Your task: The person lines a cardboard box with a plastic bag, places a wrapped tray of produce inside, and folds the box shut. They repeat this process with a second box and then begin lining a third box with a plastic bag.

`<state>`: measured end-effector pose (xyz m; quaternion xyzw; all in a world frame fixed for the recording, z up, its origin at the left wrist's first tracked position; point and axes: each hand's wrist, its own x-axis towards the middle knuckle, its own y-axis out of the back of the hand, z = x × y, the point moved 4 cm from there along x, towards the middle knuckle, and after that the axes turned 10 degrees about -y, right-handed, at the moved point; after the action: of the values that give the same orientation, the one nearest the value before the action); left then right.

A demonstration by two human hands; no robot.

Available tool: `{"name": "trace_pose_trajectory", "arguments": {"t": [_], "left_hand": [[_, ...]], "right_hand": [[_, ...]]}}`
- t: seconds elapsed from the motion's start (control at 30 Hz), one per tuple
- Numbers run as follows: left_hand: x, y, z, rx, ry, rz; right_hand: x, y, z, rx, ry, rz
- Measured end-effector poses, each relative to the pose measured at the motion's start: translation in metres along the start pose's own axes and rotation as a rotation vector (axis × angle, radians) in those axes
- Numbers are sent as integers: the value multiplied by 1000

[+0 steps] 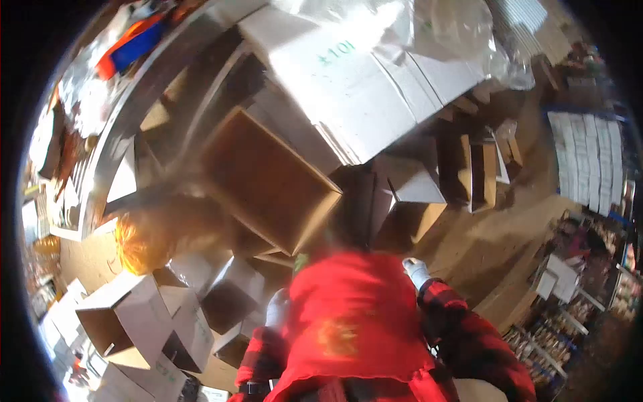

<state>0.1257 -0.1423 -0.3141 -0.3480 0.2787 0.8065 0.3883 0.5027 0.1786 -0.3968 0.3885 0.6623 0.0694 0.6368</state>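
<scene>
My left hand, in a white glove, is beside the left edge of the red apron. Blur and the cloth hide its fingers. At the apron's right edge is my right hand, also white-gloved, its small visible fingers curled in; whether anything is in them is hidden. Ahead of both hands lies a large open cardboard box, brown inside, apart from them. Closer to the right hand stands an open white box with a brown inside.
A stack of flattened white cartons lies ahead under clear plastic wrap. An orange bag is at left, above several tumbled white boxes. White stacked bundles stand at far right. Brown floor shows to the right.
</scene>
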Motion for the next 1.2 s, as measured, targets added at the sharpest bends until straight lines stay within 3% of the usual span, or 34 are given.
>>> {"name": "trace_pose_trajectory", "arguments": {"t": [0.03,0.07,0.1,0.13,0.17,0.2,0.23,0.27,0.3,0.33,0.37,0.4,0.43,0.47,0.5,0.53,0.6,0.63,0.67,0.7,0.77,0.8,0.83,0.9,0.93,0.97,1.03,1.07,1.13,1.17,1.2], "left_hand": [[9,4,-13,324,-134,-69],[5,6,-1,195,-134,-85],[4,14,-16,216,-118,-90],[6,23,-41,221,-142,-118],[8,30,-54,230,-168,-146],[-1,35,-44,130,-105,-135],[1,42,-44,159,-93,-128],[2,46,-45,382,-62,-235],[2,49,-46,600,-30,-335],[-7,54,-44,-4,181,-134],[-14,50,-28,10,190,-116],[-17,45,-9,-303,317,60],[-20,43,2,-618,432,230],[-11,55,-12,-163,124,11],[-6,67,-25,312,-197,-51],[-6,59,-10,302,-195,-102],[2,49,23,279,-219,-143],[8,47,36,389,-167,-144],[6,46,41,503,-105,-153],[11,41,31,500,-121,-162],[43,30,7,-227,-149,-61],[44,22,32,-143,-119,-172],[48,16,55,-155,-148,-170],[45,1,97,400,-280,-248],[31,-3,121,139,-240,-244],[40,2,113,136,-263,-247],[69,10,83,-279,-142,-228],[66,16,86,-294,-235,-229],[55,33,84,-254,-257,-141],[53,43,86,-199,-278,-70],[52,52,91,-143,-304,1]], "right_hand": [[-4,-7,-6,296,-152,-89],[-11,-12,-34,586,-303,-180],[-18,-10,-65,741,-424,-34],[25,-26,-56,1012,-398,-232],[82,-38,-36,1238,-169,-499],[109,-33,-47,1202,-216,-495],[80,-6,-111,1394,-353,-182],[111,-4,-119,1576,-366,-112],[149,-4,-120,1645,-325,-216],[159,-2,-140,1716,-261,-214],[174,-10,-132,1746,-362,-235],[166,-6,-129,1401,-131,-287],[139,4,-124,1333,-80,-288],[111,15,-120,1265,-30,-285],[74,24,-104,1472,-157,-249],[58,36,-63,1419,-159,-320],[-3,80,-27,1485,-252,-202],[-33,107,-25,1516,-412,30],[-60,137,-28,1438,-314,-25],[-86,166,-31,1363,-214,-70],[-115,206,-55,1229,-69,40],[-139,221,-86,1423,-47,82],[-145,222,-88,1429,-13,81],[-149,217,-83,1291,66,158],[-158,215,-97,1174,77,157],[-172,219,-103,1069,-42,262],[-178,232,-116,996,-60,310],[-181,243,-133,984,-9,308],[-209,242,-158,1251,394,225],[-205,230,-160,1255,458,280],[-188,218,-153,1114,275,330]]}}
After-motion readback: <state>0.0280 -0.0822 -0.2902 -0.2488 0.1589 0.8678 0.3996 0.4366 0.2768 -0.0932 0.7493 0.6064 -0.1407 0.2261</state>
